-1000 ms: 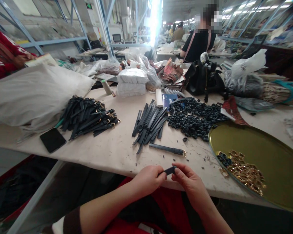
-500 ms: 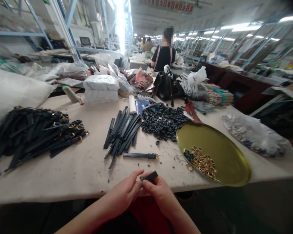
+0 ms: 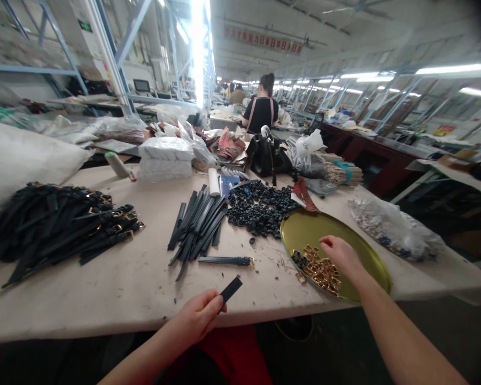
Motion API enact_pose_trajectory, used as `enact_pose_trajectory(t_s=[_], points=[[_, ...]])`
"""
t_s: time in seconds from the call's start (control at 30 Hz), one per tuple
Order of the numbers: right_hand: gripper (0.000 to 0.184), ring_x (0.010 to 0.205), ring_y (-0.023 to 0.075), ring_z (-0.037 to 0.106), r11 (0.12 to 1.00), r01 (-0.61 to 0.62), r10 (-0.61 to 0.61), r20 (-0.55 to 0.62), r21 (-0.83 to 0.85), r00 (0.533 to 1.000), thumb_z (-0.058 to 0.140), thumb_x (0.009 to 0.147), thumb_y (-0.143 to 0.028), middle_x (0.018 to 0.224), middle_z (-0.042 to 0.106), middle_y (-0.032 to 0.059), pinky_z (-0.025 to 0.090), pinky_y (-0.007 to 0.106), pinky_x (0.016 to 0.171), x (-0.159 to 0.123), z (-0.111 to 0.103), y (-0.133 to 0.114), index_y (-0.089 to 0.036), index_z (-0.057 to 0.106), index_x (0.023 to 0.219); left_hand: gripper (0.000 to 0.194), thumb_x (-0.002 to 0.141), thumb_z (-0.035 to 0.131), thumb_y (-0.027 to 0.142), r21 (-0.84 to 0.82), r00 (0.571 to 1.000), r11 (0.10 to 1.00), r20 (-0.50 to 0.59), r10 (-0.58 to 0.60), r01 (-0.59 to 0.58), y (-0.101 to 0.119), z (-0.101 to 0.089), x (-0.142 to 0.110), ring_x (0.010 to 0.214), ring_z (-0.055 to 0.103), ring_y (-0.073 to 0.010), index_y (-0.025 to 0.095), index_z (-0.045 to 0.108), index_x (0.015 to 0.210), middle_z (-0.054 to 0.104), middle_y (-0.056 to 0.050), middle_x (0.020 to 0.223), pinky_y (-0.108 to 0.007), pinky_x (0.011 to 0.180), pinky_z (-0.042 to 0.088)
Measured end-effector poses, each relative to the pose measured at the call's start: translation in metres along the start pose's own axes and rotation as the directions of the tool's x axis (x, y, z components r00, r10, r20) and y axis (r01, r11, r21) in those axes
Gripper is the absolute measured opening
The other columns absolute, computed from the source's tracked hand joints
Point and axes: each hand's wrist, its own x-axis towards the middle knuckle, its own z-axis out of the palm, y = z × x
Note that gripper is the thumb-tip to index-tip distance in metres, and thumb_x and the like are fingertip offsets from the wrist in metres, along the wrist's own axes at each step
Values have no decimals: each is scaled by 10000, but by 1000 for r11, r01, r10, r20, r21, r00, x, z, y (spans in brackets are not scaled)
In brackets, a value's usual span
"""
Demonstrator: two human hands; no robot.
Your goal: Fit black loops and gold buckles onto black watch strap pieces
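Near the table's front edge, my left hand (image 3: pixel 203 313) pinches a black leather strap (image 3: pixel 231 289) that points up and to the right. My right hand (image 3: pixel 338 252) is over the gold tray (image 3: pixel 369 251), its fingers closed together above the gold buckles (image 3: pixel 323 272); whether anything is between them I cannot make out. Several black loops (image 3: pixel 299 259) lie at the tray's left side beside the buckles. A finished-looking strap with a gold buckle (image 3: pixel 226 261) rests on the table beyond my left hand.
Loose black straps (image 3: pixel 198 222) lie mid-table, next to a heap of black leather loops (image 3: pixel 260 208). At left is a pile of buckled straps (image 3: pixel 60 224). A black bag (image 3: pixel 266 155) and plastic-wrapped bundles (image 3: pixel 166 158) stand at the back. A person (image 3: pixel 260 109) is farther off.
My right hand has let go of the strap and moved right to the tray. My left hand keeps the strap, which now sticks out longer. The view has shifted slightly.
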Motion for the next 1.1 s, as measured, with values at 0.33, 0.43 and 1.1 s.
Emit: enact_pose_trajectory(t_s=[0.33,0.43,1.1], points=[[103,485,141,509,1000,15,-12,192,-16,981,674,521,-233,493,572,-6,300,245,492,34,29,2,-169,594,514,412,719,397,608,-12,997,999,68,-40,41,1,9,-8,298,163,-53,196,404,732,206,128,361,-206,336,83],[124,499,147,495,999,35,-39,145,34,989,645,556,-234,498,551,-9,293,254,495,29,24,-3,-176,548,507,393,755,355,572,43,1000,999,17,-10,10,-2,8,-8,307,225,-56,183,416,744,314,105,388,-196,341,150],[605,602,136,520,313,-408,-487,514,858,706,628,685,-380,747,585,-2,401,281,553,-132,74,-180,-201,338,1186,150,738,432,231,293,934,944,-272,233,-150,13,-4,31,602,440,-103,136,546,760,517,27,642,-197,548,318]])
